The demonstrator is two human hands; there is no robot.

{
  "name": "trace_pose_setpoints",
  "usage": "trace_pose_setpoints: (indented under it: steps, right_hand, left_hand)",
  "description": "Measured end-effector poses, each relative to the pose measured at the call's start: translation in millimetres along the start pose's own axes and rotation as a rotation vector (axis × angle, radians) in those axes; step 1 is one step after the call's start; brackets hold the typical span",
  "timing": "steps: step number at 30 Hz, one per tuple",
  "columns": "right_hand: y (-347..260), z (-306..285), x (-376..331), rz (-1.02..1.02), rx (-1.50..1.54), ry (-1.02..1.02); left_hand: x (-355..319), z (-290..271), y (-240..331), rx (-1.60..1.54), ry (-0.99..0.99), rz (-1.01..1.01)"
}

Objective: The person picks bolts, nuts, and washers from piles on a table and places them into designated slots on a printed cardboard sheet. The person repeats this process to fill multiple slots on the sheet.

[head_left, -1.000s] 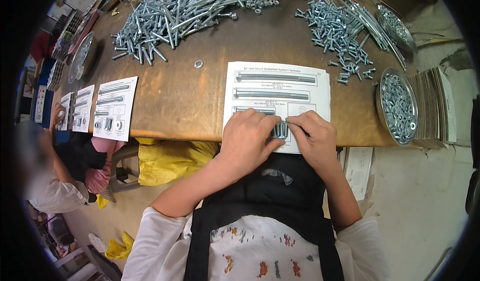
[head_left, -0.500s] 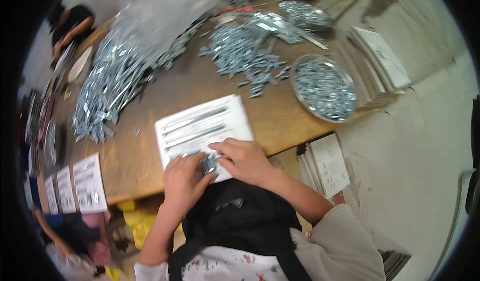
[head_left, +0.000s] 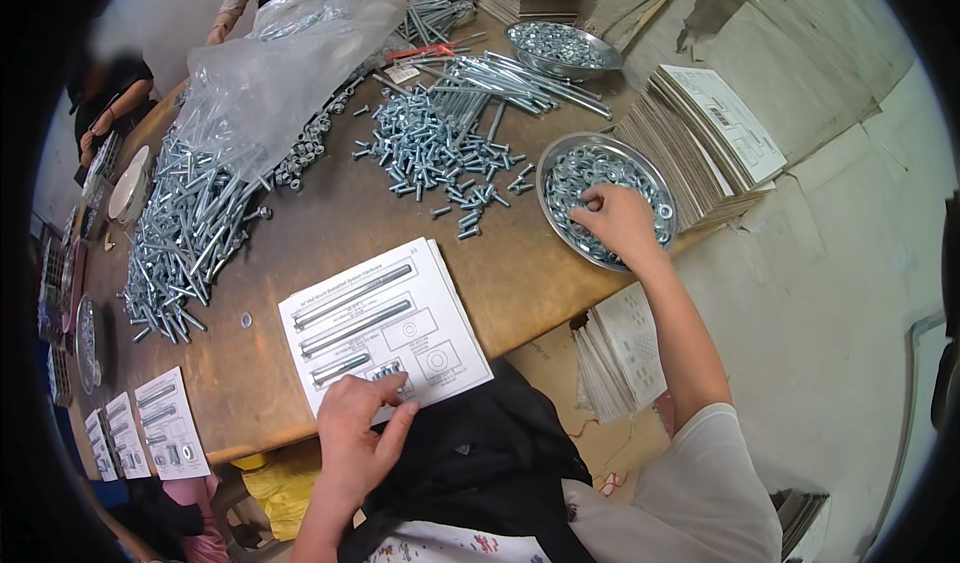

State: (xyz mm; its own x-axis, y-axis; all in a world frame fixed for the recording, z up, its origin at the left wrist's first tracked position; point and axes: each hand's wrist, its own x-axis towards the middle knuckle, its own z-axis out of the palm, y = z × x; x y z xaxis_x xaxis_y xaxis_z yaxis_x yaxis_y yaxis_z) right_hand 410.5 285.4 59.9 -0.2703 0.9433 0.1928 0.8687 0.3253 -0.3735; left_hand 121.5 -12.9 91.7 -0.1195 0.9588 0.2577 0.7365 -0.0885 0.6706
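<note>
My left hand (head_left: 362,425) rests at the near edge of a stack of white printed sheets (head_left: 462,348), thumb and forefinger apart. Its forefinger touches a small group of metal pieces (head_left: 385,371), partly covered and too small to name. On the top sheet lie two long bolts (head_left: 358,330) and a shorter bolt (head_left: 340,368), beside printed outlines of rings. To the right, my right hand (head_left: 622,225) reaches into a round metal bowl (head_left: 548,203) of washers (head_left: 600,171). Its fingers are curled together among them; whatever sits between the tips is hidden.
Loose short bolts (head_left: 420,148) and longer bolts (head_left: 190,228) heap on the wooden table (head_left: 330,203), partly under clear plastic (head_left: 265,83). Stacked cards (head_left: 690,153) stand right of the bowl. A lone washer (head_left: 246,320) lies left of the sheets. People (head_left: 115,103) sit across the table.
My right hand has left the sheets and moved right and away, into the bowl of washers. My left hand has stayed by the sheets, its thumb and forefinger now apart. The whole view has shifted.
</note>
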Motion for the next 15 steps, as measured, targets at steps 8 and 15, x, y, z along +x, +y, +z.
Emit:
trace_pose_setpoints:
  steps: [8,15]
  right_hand:
    - [2,11,20,-0.007,-0.172,0.054]
    - [-96,-25,-47,-0.271,0.357,-0.058]
  left_hand:
    - [24,6,-4,-0.201,-0.160,-0.054]
    - [73,48,17,-1.308,-0.160,-0.608]
